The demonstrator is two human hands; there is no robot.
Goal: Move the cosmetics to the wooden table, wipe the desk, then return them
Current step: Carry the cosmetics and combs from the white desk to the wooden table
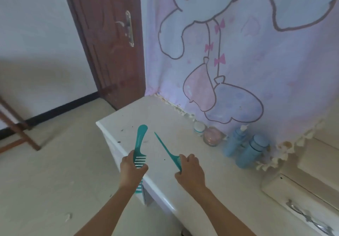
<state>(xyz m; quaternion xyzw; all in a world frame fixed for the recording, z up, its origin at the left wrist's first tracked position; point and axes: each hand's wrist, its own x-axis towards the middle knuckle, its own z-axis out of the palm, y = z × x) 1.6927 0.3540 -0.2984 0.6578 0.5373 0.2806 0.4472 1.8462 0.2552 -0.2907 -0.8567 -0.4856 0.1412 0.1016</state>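
The person stands at the corner of the white counter (211,184) with a teal comb in each hand. The left hand (133,169) has its grip closed round the toothed part of a wide-tooth comb (140,140), held over the counter's left edge with the curved handle pointing away from the body; a few teeth show below the wrist. The right hand (190,169) has its grip closed on the toothed end of a tail comb (167,148), the thin pointed tail slanting away and to the left above the counter top. The two combs are near each other but apart. The cosmetics stand at the back of the counter, along the foot of a pink cartoon curtain (256,43): a small white jar (199,128), a pink glass jar (212,136) just beside it, then a blue pump bottle (235,140) and a blue capped bottle (253,150). Dark specks lie scattered on the counter near the combs. A brown door (110,43) stands beyond the corner, and wooden table legs (18,125) show at the far left.
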